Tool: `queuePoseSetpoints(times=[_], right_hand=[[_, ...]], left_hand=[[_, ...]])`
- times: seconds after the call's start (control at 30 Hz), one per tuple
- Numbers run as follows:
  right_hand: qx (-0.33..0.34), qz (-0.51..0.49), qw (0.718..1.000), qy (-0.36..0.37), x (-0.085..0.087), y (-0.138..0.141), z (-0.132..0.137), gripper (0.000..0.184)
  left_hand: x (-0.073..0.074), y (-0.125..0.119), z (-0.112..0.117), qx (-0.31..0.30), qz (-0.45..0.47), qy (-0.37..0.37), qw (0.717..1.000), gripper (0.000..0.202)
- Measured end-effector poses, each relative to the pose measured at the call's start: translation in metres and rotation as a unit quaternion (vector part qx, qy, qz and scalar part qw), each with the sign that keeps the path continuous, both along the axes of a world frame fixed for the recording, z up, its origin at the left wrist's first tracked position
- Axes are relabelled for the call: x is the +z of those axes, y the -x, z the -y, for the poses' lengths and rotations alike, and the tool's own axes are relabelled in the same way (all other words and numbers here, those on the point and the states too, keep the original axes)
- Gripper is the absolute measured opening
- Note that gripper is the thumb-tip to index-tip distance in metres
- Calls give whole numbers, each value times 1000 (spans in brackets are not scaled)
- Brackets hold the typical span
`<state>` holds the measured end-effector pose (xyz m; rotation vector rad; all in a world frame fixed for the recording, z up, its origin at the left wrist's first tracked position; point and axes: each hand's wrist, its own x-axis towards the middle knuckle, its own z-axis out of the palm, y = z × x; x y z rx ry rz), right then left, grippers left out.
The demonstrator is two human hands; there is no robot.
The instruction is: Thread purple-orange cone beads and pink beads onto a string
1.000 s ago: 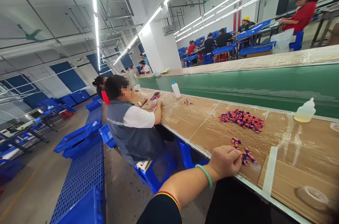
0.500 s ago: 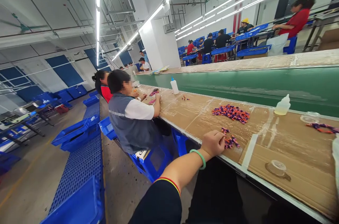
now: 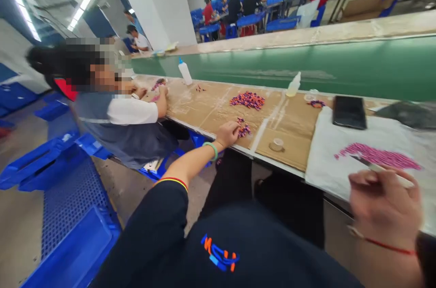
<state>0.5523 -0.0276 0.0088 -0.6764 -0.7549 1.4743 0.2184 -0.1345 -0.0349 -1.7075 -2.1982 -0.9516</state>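
Observation:
My left hand, with a green bangle at the wrist, rests at the bench edge just beside a small heap of purple-and-orange pieces. A bigger heap lies farther along the cardboard-covered bench. At the lower right, my blurred right hand grips a slim white-handled tool. Its tip points over a white cloth bearing a long pink band of small pieces. A black phone lies on the cloth.
A seated co-worker in a grey vest works at the same bench, with another person beyond. Two plastic squeeze bottles stand along a green conveyor belt. Blue crates stand on the floor to my left.
My view has swung right and down, bringing in the white cloth, phone and my right hand with its tool. My left hand remains beside the small heap.

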Motion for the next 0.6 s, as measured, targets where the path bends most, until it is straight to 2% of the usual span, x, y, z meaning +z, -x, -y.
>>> queuePoseSetpoints(times=[0.13, 0.33, 0.5, 0.6], right_hand=[[1, -5, 1000, -8, -8, -15, -1, 24], [-4, -18, 1000, 5, -10, -17, -2, 23], [-10, -16, 1000, 6, -13, -22, 2, 23], [-10, -13, 1000, 8, -8, -19, 6, 26]], left_hand=[[-6, 7, -3, -11, 22, -8, 1000, 13], [-3, 6, 1, 12, -2, -27, 1000, 14], [-7, 8, -1, 25, 17, -28, 999, 10], [-4, 5, 0, 36, 19, -31, 999, 13]])
